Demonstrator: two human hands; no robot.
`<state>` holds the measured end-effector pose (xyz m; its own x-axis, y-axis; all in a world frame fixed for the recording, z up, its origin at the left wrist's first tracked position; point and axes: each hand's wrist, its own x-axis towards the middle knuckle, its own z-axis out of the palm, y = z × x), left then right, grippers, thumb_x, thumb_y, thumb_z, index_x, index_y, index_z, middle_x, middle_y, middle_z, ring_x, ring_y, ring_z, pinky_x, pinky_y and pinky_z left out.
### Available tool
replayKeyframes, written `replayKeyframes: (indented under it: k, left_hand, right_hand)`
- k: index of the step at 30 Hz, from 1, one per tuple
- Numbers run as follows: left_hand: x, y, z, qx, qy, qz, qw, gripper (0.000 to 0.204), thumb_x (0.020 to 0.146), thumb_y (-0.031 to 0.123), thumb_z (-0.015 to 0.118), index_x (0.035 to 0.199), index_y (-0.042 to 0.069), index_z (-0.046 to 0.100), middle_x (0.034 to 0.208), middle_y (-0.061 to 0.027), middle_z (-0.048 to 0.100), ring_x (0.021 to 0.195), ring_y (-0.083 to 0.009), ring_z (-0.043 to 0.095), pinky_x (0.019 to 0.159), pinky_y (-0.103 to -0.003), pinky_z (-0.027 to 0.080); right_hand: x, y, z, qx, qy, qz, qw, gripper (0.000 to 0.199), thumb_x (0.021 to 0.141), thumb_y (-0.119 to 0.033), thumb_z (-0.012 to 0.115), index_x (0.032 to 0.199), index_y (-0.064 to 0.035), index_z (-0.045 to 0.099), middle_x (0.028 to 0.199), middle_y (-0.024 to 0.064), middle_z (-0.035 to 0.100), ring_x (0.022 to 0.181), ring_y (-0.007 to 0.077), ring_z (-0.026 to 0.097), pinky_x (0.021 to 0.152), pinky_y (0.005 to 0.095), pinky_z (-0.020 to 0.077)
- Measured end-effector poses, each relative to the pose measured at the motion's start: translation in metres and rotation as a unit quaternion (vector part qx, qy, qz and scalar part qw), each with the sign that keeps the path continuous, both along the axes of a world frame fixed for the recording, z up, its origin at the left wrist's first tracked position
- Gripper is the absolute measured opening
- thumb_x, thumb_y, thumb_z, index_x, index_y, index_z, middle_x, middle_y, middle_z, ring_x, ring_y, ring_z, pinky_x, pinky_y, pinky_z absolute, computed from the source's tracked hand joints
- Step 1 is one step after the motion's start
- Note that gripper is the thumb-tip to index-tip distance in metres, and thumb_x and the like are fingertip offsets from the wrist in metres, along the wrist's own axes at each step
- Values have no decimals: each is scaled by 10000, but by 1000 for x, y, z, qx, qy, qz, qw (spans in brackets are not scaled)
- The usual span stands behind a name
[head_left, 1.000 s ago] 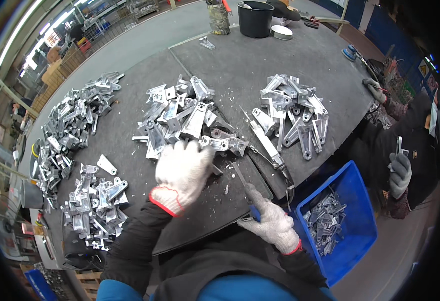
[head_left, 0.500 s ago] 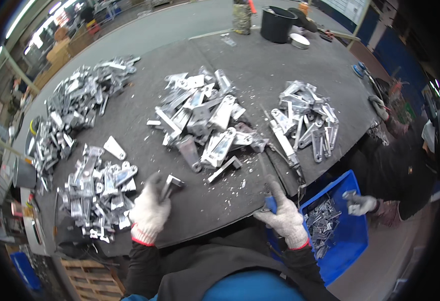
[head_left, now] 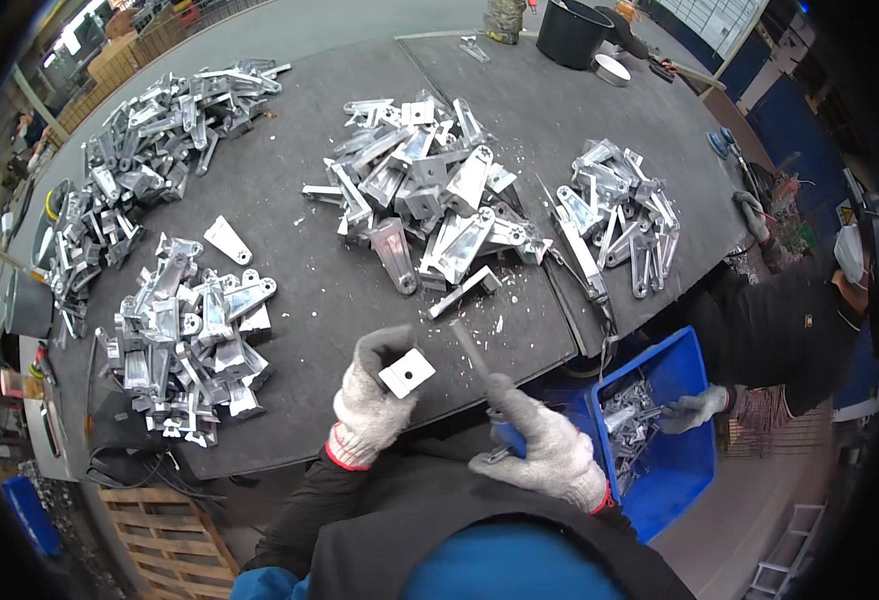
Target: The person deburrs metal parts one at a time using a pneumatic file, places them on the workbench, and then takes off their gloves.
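My left hand (head_left: 367,405), in a white work glove with a red cuff, is closed on a silver metal bracket (head_left: 420,371), whose flat end with a small hole faces up. To its right, my right hand (head_left: 551,452), gloved alike, is wrapped round the blue handle of a file (head_left: 470,350). The index finger lies along the tool; its grey blade is smeared by motion and points up and left, apart from the bracket. Just beyond the blade, a single bracket (head_left: 466,292) lies at the near edge of a central pile of brackets (head_left: 424,190).
More brackets are heaped at near left (head_left: 184,345), far left (head_left: 159,135) and right (head_left: 614,215). A long tool (head_left: 584,255) lies by the right heap. Past the table's right edge, a co-worker's gloved hand (head_left: 694,410) reaches into a blue bin (head_left: 694,480) of metal parts.
My left hand has moved right with the bracket, now turned with its holed end up. My right hand has shifted left, tilting the file leftward. The co-worker's hand has lowered into the bin.
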<state>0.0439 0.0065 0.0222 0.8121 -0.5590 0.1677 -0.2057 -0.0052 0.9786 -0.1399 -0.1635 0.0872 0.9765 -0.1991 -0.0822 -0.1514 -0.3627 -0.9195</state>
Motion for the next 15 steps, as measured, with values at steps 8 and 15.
replayKeyframes:
  k: [8, 15]
  left_hand:
    - [-11, 5, -5, 52, -77, -36, 995, 359, 858, -79, 676, 1193, 26, 753, 1210, -123, 753, 1204, -279, 705, 1048, -385, 547]
    - [-14, 4, -5, 37, -102, -25, 994, 315, 864, -24, 695, 1165, 41, 758, 1160, -136, 757, 1111, -294, 719, 974, -391, 564]
  right_hand:
    - [11, 15, 35, -125, 116, 97, 980, 813, 925, -317, 806, 1618, -132, 425, 1043, 227, 702, 893, 416, 717, 791, 499, 594]
    - [4, 25, 52, -174, 248, 128, 944, 771, 923, -361, 802, 1596, -208, 458, 1048, 209, 700, 903, 418, 726, 767, 520, 600]
